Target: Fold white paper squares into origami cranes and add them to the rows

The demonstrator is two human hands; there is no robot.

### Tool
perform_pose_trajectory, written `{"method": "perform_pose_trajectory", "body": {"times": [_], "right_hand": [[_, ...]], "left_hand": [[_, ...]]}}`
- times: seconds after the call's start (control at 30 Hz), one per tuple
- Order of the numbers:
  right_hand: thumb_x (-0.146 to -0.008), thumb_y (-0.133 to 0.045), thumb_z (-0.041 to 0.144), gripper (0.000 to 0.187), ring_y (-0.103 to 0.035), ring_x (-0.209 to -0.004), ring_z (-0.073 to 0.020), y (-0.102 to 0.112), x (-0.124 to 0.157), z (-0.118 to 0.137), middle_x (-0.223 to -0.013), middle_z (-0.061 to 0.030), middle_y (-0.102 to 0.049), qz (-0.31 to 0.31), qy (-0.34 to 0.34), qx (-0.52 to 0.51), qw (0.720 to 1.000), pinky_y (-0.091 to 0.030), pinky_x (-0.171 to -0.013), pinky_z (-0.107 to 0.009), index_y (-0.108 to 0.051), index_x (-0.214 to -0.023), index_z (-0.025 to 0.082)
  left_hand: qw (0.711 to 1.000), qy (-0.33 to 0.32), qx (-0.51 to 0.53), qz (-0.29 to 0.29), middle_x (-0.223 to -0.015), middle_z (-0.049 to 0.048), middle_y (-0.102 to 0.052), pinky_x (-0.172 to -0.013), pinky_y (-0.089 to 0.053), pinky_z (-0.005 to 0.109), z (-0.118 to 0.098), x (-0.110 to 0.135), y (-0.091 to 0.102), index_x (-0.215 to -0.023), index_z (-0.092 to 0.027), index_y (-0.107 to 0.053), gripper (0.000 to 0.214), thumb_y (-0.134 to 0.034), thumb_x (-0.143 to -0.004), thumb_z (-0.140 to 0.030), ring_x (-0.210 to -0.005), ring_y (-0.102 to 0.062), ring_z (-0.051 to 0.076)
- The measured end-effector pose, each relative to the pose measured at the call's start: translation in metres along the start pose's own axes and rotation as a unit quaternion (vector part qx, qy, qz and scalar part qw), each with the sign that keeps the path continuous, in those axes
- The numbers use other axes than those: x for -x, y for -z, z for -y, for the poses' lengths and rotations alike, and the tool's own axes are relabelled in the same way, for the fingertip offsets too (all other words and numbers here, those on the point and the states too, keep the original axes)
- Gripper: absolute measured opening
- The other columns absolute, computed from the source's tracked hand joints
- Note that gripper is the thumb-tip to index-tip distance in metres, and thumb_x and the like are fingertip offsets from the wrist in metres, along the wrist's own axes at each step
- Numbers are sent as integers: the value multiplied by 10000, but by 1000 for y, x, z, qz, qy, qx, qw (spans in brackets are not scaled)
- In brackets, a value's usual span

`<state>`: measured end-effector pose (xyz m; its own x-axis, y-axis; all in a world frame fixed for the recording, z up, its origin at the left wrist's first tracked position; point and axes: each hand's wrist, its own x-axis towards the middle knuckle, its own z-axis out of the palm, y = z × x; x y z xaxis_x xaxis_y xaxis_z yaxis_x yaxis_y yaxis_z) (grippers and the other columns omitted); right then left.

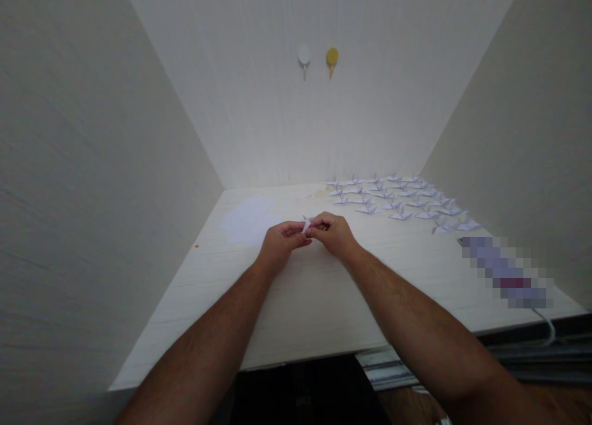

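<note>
Between my two hands, above the middle of the white table [314, 308], is a small folded white paper piece [306, 226]. My left hand [283, 243] pinches it from the left with the fingers closed. From the other side, the thumb and fingers of my right hand [333, 232] are closed on the same paper. Parts of the paper are hidden by the fingertips, so its full shape cannot be made out. Several folded white paper cranes [391, 204] stand in rows at the back right. Loose white paper sheets [250, 218] lie to the left, beyond my left hand.
Walls close in the table at the back and both sides. A white hook [304, 56] and a yellow hook [332, 57] are on the back wall. At the right lies a blurred-out long object [504, 271] with a pale cable [550, 327]. A tiny orange spot [197, 246] is at the left.
</note>
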<state>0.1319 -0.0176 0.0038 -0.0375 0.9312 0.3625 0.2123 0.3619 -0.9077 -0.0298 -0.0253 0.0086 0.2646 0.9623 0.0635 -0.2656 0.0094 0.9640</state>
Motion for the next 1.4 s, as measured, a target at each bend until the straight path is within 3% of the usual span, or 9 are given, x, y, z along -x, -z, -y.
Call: {"method": "perform_pose_trajectory", "body": {"times": [0.87,1.07,1.17,1.3,1.4], "right_hand": [[-680,-701,258,100,-489,-591,-95,-1,1,1,-682,6,-600,-3,27,38,999,-390,-556,-227,-666,-704,167],[-671,-658,248,82,-439,-524,-85,-3,1,0,-556,49,-515,-8,0,43,999,-333,-504,-210,-633,-687,172],[-671,-639,238,75,-430,-511,-84,-2,1,1,-541,53,-502,2,-10,34,999,-318,-499,-212,-624,-686,166],[-671,-616,214,53,-439,-532,-86,-1,2,4,-555,48,-514,12,6,57,998,-340,-532,-215,-606,-660,163],[-667,-610,207,48,-439,-534,-83,-1,3,4,-561,47,-522,24,15,70,997,-333,-527,-206,-599,-653,162]], "left_hand": [[999,11,-10,-38,-839,87,-733,-822,-571,415,-1,-1,-2,-838,-117,-705,306,-828,-606,-272,-803,-694,210],[999,-11,-29,-34,-874,98,-727,-815,-573,416,1,-1,0,-869,-114,-685,325,-821,-613,-261,-804,-689,207],[998,-17,-42,-39,-918,89,-700,-763,-586,384,-1,-1,-1,-952,-121,-673,392,-815,-603,-232,-797,-681,195],[996,-24,-76,-48,-1074,67,-640,-679,-597,361,-7,1,-4,-1224,-211,-584,637,-781,-618,-211,-743,-672,162],[991,-20,-128,-33,-1031,64,-662,-672,-586,333,-9,2,-4,-1188,-186,-618,542,-738,-662,-241,-684,-658,138]]}}
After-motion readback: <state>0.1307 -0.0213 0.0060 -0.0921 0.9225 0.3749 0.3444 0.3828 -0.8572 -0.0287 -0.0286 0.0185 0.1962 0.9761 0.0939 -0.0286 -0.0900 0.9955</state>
